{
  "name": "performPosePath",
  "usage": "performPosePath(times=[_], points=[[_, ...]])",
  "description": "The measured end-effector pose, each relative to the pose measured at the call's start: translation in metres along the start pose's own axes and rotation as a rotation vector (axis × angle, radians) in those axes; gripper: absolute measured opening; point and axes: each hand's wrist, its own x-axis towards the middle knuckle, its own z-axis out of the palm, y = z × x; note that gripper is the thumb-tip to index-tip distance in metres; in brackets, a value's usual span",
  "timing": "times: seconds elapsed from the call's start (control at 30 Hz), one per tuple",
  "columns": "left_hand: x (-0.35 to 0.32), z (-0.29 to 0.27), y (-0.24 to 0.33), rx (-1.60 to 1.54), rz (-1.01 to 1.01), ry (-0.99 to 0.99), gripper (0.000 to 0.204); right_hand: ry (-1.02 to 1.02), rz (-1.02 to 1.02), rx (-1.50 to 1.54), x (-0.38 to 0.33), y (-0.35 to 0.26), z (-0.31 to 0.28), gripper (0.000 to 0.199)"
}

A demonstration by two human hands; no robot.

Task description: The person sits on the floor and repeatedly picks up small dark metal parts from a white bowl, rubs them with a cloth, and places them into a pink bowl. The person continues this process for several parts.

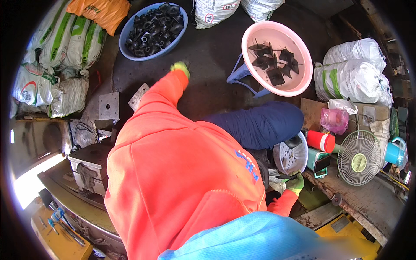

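Note:
My left hand (180, 67), in a yellow-green glove, is stretched far forward over the dark floor. It is nearest the blue tub (122, 44), which is heaped with black moulded parts (154, 31), and does not touch it. Its fingers are too small and turned away to read. My right hand (295, 183), gloved alike, is low at the right beside a white basket (305, 159). Its fingers are closed round something dark and thin that I cannot make out. The basket holds small dark bits and a black piece (294, 142).
A pink basin (299, 89) with several black finned parts stands on a blue stool (239, 74). White sacks (353, 80) are piled right and left. A fan (359, 158), a red flask (320, 141) and a bench (355, 203) stand right. Metal plates (108, 106) lie left, near a machine (89, 167).

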Motion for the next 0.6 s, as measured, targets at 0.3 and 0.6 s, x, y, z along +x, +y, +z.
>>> performPosePath(times=[0.3, 0.6], points=[[0.025, -0.218, -0.093, 0.843, 0.188, 0.489, 0.025, 0.056, -0.026, 0.026, -0.005, 0.007, -0.004, 0.017], [0.022, -0.087, 0.037, 0.579, 0.782, 0.696, 0.014, -0.048, -0.01, 0.053, -0.022, -0.004, 0.001, 0.019]])
